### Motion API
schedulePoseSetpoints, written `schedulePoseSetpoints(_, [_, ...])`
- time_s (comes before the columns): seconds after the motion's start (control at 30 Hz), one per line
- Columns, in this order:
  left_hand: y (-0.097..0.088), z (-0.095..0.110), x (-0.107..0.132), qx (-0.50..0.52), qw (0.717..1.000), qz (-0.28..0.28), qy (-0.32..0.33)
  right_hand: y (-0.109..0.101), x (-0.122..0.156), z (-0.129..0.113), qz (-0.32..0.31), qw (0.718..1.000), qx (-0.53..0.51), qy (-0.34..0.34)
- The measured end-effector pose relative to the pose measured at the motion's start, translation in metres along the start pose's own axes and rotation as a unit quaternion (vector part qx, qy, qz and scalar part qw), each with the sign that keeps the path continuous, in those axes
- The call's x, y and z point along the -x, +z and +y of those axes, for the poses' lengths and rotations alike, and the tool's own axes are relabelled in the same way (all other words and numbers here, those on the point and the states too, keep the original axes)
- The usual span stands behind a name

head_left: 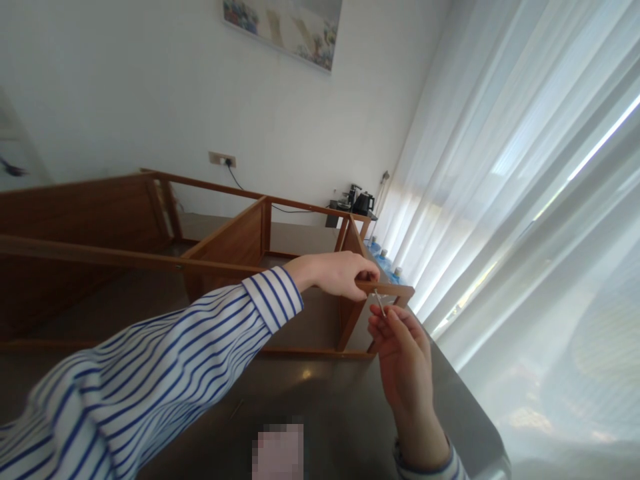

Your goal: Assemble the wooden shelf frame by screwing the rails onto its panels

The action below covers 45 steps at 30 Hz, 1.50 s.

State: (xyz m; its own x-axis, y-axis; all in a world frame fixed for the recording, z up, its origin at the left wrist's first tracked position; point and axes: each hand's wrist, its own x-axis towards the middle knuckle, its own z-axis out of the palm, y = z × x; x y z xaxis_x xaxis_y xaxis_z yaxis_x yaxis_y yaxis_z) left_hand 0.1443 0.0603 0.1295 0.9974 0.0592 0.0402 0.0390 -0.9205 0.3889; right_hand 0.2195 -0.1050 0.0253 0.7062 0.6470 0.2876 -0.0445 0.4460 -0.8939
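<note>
A brown wooden shelf frame [225,267] lies on its side on a dark grey table [320,393]. My left hand [343,275] is closed around the near rail close to its right end, the fingers curling over the wood. Just below and right of it, my right hand [400,340] pinches a thin metal rod [380,303] between thumb and fingers. The rod's upper end meets the rail near a fastener spot; whether it is inserted I cannot tell. Its lower end is hidden by the fingers.
Another thin, slim piece [237,408] lies on the table in front of the frame. Blue-capped water bottles [384,257] and a black kettle [364,203] stand beyond the frame's far right end. White curtains [500,167] hang along the right. A socket [222,159] is on the wall.
</note>
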Motion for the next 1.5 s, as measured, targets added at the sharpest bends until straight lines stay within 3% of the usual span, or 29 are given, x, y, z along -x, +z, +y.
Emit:
schedulePoseSetpoints(0.07, [0.0,0.0,0.0,0.002,1.0,-0.003,0.003,-0.003,0.0,0.002,-0.01,0.995,0.088,-0.047])
schedulePoseSetpoints(0.13, [0.0,0.0,-0.001,0.001,1.0,-0.004,0.005,-0.01,-0.001,0.001,-0.023,0.958,0.241,-0.156])
schedulePoseSetpoints(0.17, [0.001,-0.001,-0.001,0.0,1.0,-0.003,0.004,-0.015,-0.003,0.0,-0.032,0.919,0.321,-0.227])
schedulePoseSetpoints(0.23, [0.001,-0.002,-0.001,-0.001,1.0,-0.002,0.001,-0.024,-0.007,-0.005,-0.049,0.814,0.455,-0.358])
schedulePoseSetpoints(0.33, [0.002,-0.003,-0.001,0.004,1.0,-0.001,0.002,-0.035,-0.012,-0.015,-0.073,0.667,0.581,-0.46])
schedulePoseSetpoints(0.4, [0.002,-0.004,-0.002,0.009,1.0,-0.002,0.005,-0.036,-0.011,-0.021,-0.079,0.61,0.63,-0.474])
schedulePoseSetpoints(0.43, [0.002,-0.004,-0.002,0.01,1.0,-0.002,0.005,-0.034,-0.01,-0.023,-0.079,0.596,0.644,-0.472])
schedulePoseSetpoints(0.5, [0.001,-0.004,-0.002,0.011,1.0,0.0,0.006,-0.028,-0.006,-0.024,-0.069,0.603,0.654,-0.453])
schedulePoseSetpoints(0.53, [0.001,-0.004,-0.002,0.009,1.0,0.003,0.008,-0.024,-0.004,-0.023,-0.059,0.623,0.647,-0.435])
schedulePoseSetpoints(0.6, [0.001,-0.004,-0.002,0.005,1.0,0.009,0.011,-0.015,0.0,-0.017,-0.032,0.7,0.608,-0.375])
schedulePoseSetpoints(0.73, [0.002,-0.003,-0.001,0.004,1.0,0.01,0.016,0.003,0.005,-0.007,0.001,0.914,0.379,-0.147])
schedulePoseSetpoints(0.8, [0.002,-0.003,-0.001,-0.002,1.0,0.015,0.018,0.011,0.006,-0.005,-0.006,0.974,0.223,-0.05])
schedulePoseSetpoints(0.87, [0.002,-0.003,-0.002,-0.009,1.0,0.02,0.019,0.017,0.006,-0.004,-0.013,0.994,0.109,0.001])
schedulePoseSetpoints(0.97, [0.002,-0.002,-0.002,-0.009,1.0,0.017,0.02,0.016,0.006,-0.003,-0.019,0.997,0.081,0.006])
schedulePoseSetpoints(1.07, [0.002,-0.002,-0.001,-0.005,1.0,0.012,0.015,0.006,0.004,-0.002,-0.015,0.974,0.214,-0.079])
schedulePoseSetpoints(1.13, [0.002,-0.002,-0.001,-0.001,1.0,0.012,0.012,-0.003,0.002,-0.002,-0.021,0.926,0.328,-0.185])
schedulePoseSetpoints(1.23, [0.002,-0.003,-0.001,0.003,1.0,0.004,0.01,-0.015,-0.003,-0.006,-0.073,0.83,0.439,-0.336])
schedulePoseSetpoints(1.37, [0.002,-0.003,-0.001,-0.001,1.0,0.004,0.005,-0.022,-0.007,-0.016,-0.124,0.712,0.529,-0.445])
schedulePoseSetpoints(1.43, [0.002,-0.002,-0.001,-0.002,1.0,0.008,0.005,-0.022,-0.009,-0.02,-0.127,0.68,0.555,-0.463])
schedulePoseSetpoints(1.5, [0.002,-0.003,-0.001,-0.004,1.0,0.008,0.006,-0.02,-0.009,-0.022,-0.12,0.683,0.558,-0.455])
